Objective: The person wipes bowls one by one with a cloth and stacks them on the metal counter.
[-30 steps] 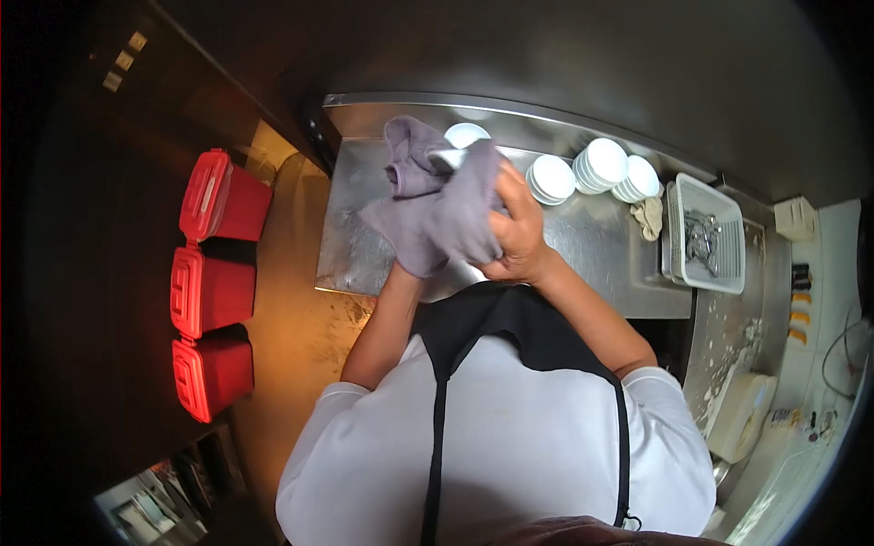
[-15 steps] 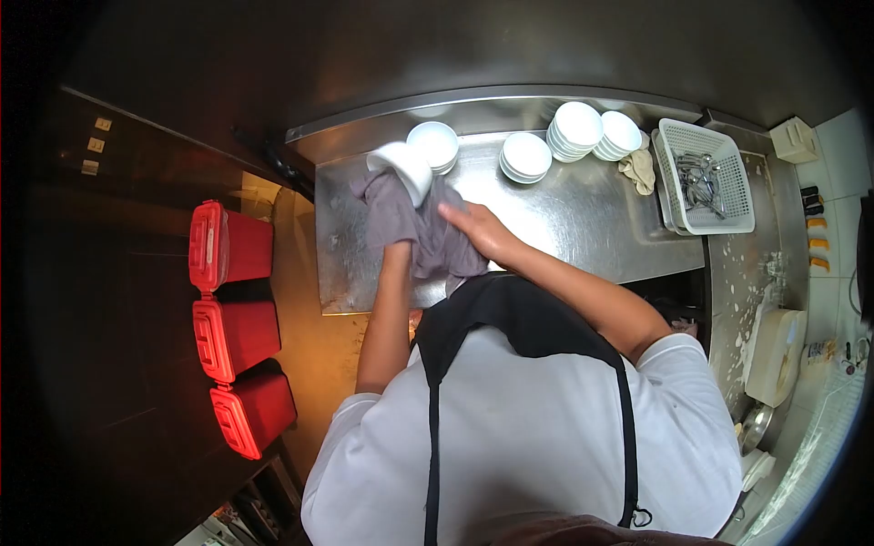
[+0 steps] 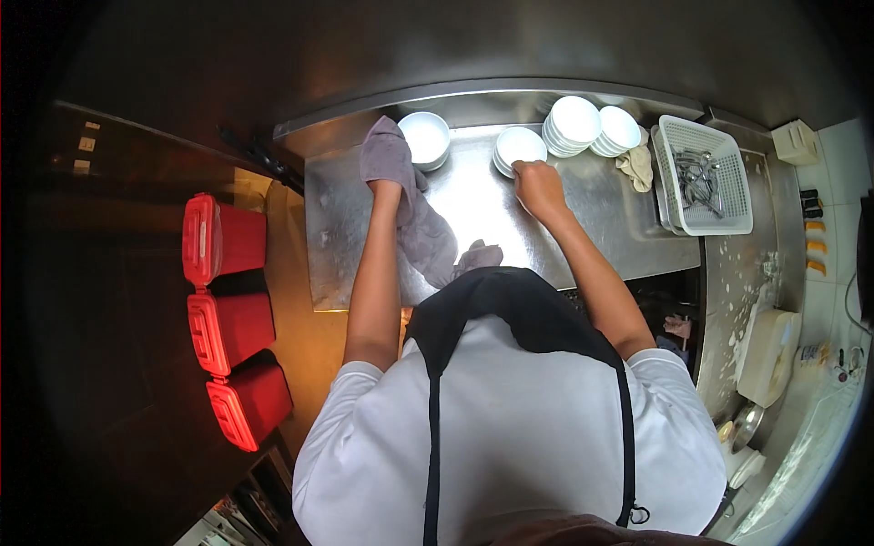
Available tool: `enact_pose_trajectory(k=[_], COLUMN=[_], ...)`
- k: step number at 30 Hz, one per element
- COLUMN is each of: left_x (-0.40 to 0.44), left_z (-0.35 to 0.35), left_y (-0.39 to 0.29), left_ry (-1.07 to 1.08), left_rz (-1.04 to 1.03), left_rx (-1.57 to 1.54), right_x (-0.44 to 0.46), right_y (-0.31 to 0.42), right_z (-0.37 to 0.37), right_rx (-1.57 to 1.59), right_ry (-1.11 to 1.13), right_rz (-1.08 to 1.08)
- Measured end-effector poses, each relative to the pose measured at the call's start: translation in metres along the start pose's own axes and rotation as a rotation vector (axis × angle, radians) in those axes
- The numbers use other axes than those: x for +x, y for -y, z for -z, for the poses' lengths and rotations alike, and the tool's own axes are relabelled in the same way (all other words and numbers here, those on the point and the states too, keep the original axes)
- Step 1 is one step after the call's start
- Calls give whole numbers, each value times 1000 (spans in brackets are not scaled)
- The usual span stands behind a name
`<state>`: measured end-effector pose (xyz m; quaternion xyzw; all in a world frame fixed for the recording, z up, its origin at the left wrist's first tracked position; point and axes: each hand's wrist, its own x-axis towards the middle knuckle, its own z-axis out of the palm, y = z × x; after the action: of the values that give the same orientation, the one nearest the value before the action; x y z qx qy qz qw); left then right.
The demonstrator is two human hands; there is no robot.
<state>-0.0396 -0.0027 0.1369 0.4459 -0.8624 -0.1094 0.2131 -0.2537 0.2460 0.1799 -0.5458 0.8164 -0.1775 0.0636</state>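
Observation:
My left hand (image 3: 386, 187) is mostly covered by a grey-purple cloth (image 3: 426, 238), which it holds beside the left stack of white bowls (image 3: 425, 138). The cloth hangs from there over the steel counter towards my apron. At the middle stack of white bowls (image 3: 521, 146), my right hand (image 3: 541, 188) is closed, with thumb and fingers pinching the near rim of a bowl. Two more stacks of white bowls (image 3: 574, 121) (image 3: 619, 129) stand to the right, close together.
A beige cloth (image 3: 636, 169) lies by the right stacks. Next to it, a white basket (image 3: 672, 136) holds metal cutlery. Steel counter (image 3: 601, 223) runs beneath, with a raised back edge. Red lidded bins (image 3: 238, 239) stand at the left. A pale container (image 3: 770, 357) is at the right.
The bowl that was in the cloth has left it, and the left stack's top now shows beside the cloth. My right hand has let go of the cloth and moved right to the middle stack.

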Motion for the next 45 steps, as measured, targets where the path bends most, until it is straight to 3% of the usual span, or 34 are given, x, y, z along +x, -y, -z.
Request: enact_pose_trajectory(k=[6,8,11,14,17,22,25,28,31,34,37,45], left_x=[1,1,6,9,-8,-51,-86,-110,-126,-132,-135,-144], left_z=[-8,-15,-2,14,43,77,85,82,86,103,99,108], left_y=[2,6,-1,-6,-10,-16,-23,-27,-34,-47,-40,-50], left_ry=[48,-53,49,-8,-24,139,204,147,203,278,198,206], left_rz=[130,-13,-44,-106,-367,-198,-155,-232,-252,-232,-288,-250], left_rx=[-135,-6,83,-34,116,-294,-326,-367,-336,-326,-306,-302], right_x=[0,-2,-7,-13,-15,-16,-15,-10,10,36,51,54], right_y=[-8,-6,-2,-3,-8,-13,-4,-2,-3,-18,-22,-14], right_z=[-9,-7,-8,-12,-16,-16,-5,13,19,20,26,35], right_rx=[4,11,-4,-14,-16,-21,4,-80,-229,-4,-110,-194], right_ry=[-197,-229,-238,-234,-250,-277,-67,-144,-101,150,307,363], right_rz=[74,98,166,209,217,267,84,215,131,81,43,26])
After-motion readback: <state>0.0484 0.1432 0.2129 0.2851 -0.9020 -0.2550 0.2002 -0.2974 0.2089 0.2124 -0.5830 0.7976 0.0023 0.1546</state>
